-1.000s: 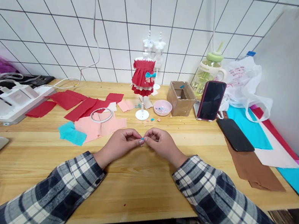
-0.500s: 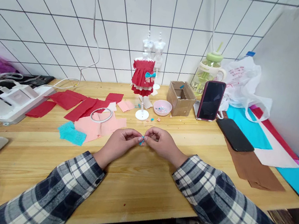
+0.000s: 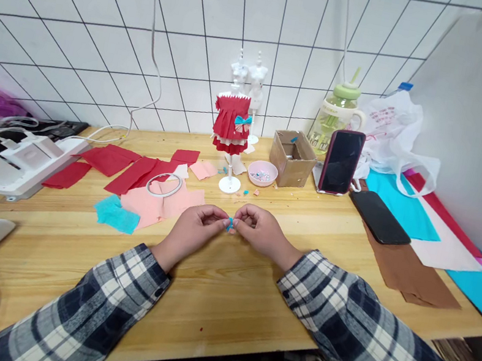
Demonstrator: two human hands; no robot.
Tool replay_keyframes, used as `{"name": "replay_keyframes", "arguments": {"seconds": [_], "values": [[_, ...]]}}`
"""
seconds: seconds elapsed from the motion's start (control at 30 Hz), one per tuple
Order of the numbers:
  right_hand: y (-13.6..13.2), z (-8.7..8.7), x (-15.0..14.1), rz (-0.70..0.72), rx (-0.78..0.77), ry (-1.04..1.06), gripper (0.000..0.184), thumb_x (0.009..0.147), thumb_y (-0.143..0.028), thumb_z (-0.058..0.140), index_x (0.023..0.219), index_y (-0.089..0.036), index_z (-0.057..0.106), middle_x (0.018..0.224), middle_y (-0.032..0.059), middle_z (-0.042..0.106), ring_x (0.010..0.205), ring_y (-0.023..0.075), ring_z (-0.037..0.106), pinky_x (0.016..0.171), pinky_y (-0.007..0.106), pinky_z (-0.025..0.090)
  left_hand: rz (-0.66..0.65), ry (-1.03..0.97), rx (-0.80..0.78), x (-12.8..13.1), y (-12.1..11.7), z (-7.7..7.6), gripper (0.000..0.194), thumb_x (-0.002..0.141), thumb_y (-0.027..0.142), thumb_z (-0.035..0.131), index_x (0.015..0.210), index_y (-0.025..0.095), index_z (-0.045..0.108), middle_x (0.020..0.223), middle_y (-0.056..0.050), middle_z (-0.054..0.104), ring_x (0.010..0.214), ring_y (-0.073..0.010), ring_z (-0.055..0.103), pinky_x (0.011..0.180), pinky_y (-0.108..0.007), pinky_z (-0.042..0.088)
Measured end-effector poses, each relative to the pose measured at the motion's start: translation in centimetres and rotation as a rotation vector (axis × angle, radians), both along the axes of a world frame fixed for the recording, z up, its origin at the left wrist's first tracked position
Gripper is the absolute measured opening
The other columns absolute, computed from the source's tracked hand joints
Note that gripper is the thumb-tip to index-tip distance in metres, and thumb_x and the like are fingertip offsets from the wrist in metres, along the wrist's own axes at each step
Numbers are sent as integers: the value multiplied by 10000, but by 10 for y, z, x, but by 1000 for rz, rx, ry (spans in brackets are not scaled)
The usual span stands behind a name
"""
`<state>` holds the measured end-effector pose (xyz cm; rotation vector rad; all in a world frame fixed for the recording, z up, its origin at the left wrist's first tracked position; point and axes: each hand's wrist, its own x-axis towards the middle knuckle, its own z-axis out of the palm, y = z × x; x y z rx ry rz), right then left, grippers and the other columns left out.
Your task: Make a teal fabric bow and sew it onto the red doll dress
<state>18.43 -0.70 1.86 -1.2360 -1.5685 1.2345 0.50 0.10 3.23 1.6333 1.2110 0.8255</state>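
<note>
Between the fingertips of both hands is a small blue and pink paper bow [image 3: 230, 224], partly covered by the fingers. My left hand [image 3: 197, 229] pinches its left side, and my right hand [image 3: 260, 232] pinches its right side, just above the table. Behind them stands a white mini mannequin [image 3: 229, 184] wearing a red ruffled paper dress [image 3: 231, 118] with a blue and pink bow [image 3: 242, 122] at its right side. A pink bowl [image 3: 261, 182] of small shiny gems sits right of the mannequin's base.
Left lie red sheets [image 3: 109, 161], pink sheets [image 3: 157, 206], a white ring [image 3: 164, 185] and a blue piece [image 3: 117, 213]. A cardboard box [image 3: 301, 172], propped phone [image 3: 342, 162], jug [image 3: 340, 108] and flat black phone [image 3: 380, 217] stand or lie right. A power strip [image 3: 22, 176] is far left.
The blue and pink piece shows more between my fingertips than a second ago, when only a speck of blue was visible. Both hands stay nearly in place; the fingers shift slightly.
</note>
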Motion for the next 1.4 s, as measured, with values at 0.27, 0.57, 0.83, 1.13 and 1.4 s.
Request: {"name": "replay_keyframes", "arguments": {"seconds": [0.27,0.57,0.83,1.13,1.4], "values": [[-1,2,0,0,10,25,110,776,-279,597,789,-176,562,677,-15,633,560,91,528,539,210,402,-7,-1,1,-2,1,-1,223,745,380,696,794,162,689,745,-21,689,680,-151,599,640,-247,458],[3,-1,1,-38,-52,39,138,759,-309,604,770,-178,559,682,-23,587,548,91,497,537,223,417,41,-70,-33,-3,4,-5,254,746,396,704,813,155,662,777,-25,675,717,-153,605,679,-264,458],[3,-1,1,-36,-35,71,177,753,-343,611,788,-177,559,673,-23,578,541,89,500,509,214,415,-48,-225,-145,1,3,-6,428,688,356,774,1029,165,598,859,-35,697,811,-166,654,779,-300,497],[2,2,-1,13,-197,149,169,749,-315,614,790,-169,541,606,-50,518,476,67,462,442,184,413,24,-229,-87,-1,3,-5,345,701,316,755,966,179,583,781,6,666,767,-139,647,747,-266,490],[0,3,0,9,-107,50,153,763,-300,617,803,-157,580,619,-32,568,481,65,460,439,176,365,-60,-140,-120,0,0,-5,408,712,301,739,1032,197,508,786,-11,704,729,-155,661,688,-268,476]]}}
